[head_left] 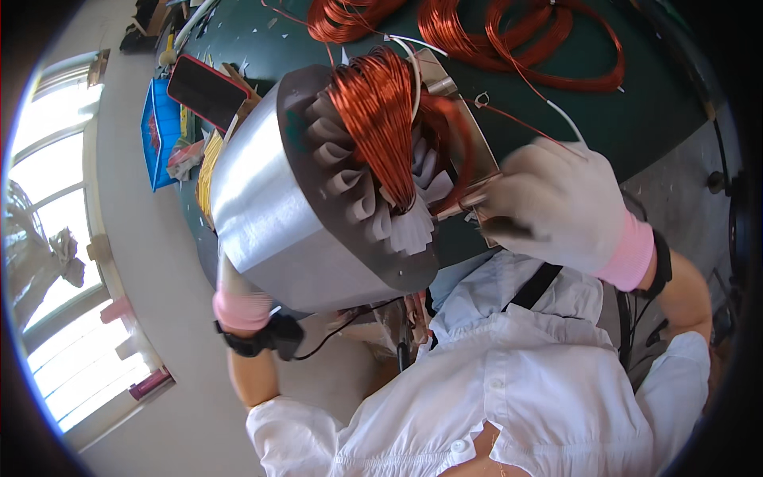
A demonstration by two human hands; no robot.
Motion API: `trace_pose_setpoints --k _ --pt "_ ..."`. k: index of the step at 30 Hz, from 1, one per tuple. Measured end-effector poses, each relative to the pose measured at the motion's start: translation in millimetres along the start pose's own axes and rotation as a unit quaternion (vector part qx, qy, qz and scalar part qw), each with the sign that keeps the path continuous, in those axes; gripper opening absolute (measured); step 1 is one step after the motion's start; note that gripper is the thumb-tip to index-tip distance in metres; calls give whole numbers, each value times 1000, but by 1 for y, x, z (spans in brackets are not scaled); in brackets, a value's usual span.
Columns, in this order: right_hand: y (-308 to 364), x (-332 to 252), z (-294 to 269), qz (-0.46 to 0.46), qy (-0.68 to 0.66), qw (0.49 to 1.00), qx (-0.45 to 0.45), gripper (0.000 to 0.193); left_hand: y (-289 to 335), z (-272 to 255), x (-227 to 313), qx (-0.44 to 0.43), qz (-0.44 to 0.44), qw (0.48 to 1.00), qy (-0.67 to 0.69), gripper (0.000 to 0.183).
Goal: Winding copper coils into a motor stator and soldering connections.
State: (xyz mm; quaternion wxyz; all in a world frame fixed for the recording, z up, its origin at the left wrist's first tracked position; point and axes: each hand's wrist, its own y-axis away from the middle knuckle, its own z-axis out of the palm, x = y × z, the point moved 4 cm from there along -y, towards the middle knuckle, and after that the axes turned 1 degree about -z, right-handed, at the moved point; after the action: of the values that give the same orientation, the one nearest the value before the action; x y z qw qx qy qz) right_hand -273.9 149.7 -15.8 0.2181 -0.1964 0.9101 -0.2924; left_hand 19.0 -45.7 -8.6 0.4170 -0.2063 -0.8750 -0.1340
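Note:
A motor stator [278, 207] with a shiny metal shell is tilted on the table in front of me. Curled paper slot liners [347, 183] line its dark end face. A thick bundle of copper winding wire [373, 103] comes out of the bore and fans upward. My left hand [234, 280], in a white glove with a pink cuff, is mostly behind the shell's left side, its fingers hidden. By the stator's right side my gloved right hand [548, 207] is curled and blurred at the fingertips; what they grip is unclear. A white-sleeved wire end [566, 123] reaches the back of that hand.
Copper wire coils [548, 48] lie at the back of the dark green table [652, 119]. A phone [207, 91] leans at the left, beside a blue bin [161, 131]. A black cable [338, 330] hangs from my left wrist. A window [63, 230] is at the far left.

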Motion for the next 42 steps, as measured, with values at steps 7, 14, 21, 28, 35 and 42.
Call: trace_pose_setpoints --k 7,14,21,28,35,42 --pt "25 33 8 534 -485 688 -81 21 46 45 -4 69 -6 997 15 32" --pt "22 31 24 549 -671 496 -52 20 36 54 19 -13 180 945 -274 36" --pt "10 9 42 522 -650 547 -81 19 25 54 31 -36 227 932 -281 33" --pt "2 34 28 467 -609 641 -12 28 23 40 47 -46 233 940 -245 32" --pt "7 51 49 386 -721 570 -79 30 13 52 42 -70 249 936 -238 31" --pt "1 40 38 421 -690 585 -64 41 20 49 40 -68 245 937 -240 30"
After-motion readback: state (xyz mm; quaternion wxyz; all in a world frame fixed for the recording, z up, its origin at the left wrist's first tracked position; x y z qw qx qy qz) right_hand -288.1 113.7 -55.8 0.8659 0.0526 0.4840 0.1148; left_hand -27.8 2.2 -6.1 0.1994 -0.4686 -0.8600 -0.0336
